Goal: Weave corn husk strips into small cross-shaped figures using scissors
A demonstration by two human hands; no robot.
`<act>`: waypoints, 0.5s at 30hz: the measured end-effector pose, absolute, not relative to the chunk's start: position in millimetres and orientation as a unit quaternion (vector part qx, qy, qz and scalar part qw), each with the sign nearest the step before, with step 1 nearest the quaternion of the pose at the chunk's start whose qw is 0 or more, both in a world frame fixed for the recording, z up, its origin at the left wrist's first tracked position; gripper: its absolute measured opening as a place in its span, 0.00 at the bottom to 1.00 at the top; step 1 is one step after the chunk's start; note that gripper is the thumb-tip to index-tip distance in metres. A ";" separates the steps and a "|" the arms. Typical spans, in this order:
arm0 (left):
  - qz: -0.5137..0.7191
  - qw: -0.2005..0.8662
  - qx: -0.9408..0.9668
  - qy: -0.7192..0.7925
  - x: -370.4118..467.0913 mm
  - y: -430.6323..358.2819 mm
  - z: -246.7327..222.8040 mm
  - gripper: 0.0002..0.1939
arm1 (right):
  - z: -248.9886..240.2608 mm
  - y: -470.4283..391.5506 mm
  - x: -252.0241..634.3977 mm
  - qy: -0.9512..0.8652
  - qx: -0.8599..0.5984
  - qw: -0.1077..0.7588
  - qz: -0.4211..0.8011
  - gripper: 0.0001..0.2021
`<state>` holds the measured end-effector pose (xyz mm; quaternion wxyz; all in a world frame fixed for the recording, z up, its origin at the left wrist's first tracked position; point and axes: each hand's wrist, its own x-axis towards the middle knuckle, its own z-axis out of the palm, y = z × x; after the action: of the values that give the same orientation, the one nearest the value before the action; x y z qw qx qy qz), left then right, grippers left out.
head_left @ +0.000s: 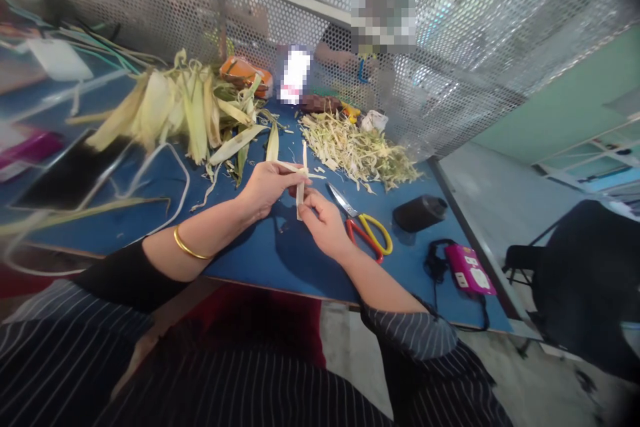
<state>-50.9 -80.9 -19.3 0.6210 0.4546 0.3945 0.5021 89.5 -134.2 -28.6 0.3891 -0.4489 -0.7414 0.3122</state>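
Observation:
Both hands meet over the middle of the blue table [250, 260]. Pale corn husk strips [300, 200] cross one another between them. My left hand [267, 188] pinches the strips where they cross, thumb on top. Below that crossing, the fingers of my right hand [325, 220] are closed on the strip that hangs down. One strip end stands up above the fingers and another points to the right. Scissors [345, 201] with one red and one yellow handle lie just right of my right hand, blades partly apart.
Whole corn husks [175, 107] are heaped at the back left. Shredded husk [350, 150] lies behind the scissors. A black thread spool [420, 213] and a magenta packet [470, 269] are at the right. A perforated metal screen [310, 20] borders the back, with people beyond it.

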 end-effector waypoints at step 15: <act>0.491 0.684 0.368 0.394 -87.6 -67.8 6.0 0.05 | 5.5 -82.6 81.7 -0.745 -0.519 0.417 0.046 0.11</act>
<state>-87.6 -67.8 6.0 0.6842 0.3679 0.3936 0.4915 81.7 -82.6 5.5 0.4173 -0.5188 -0.7447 0.0464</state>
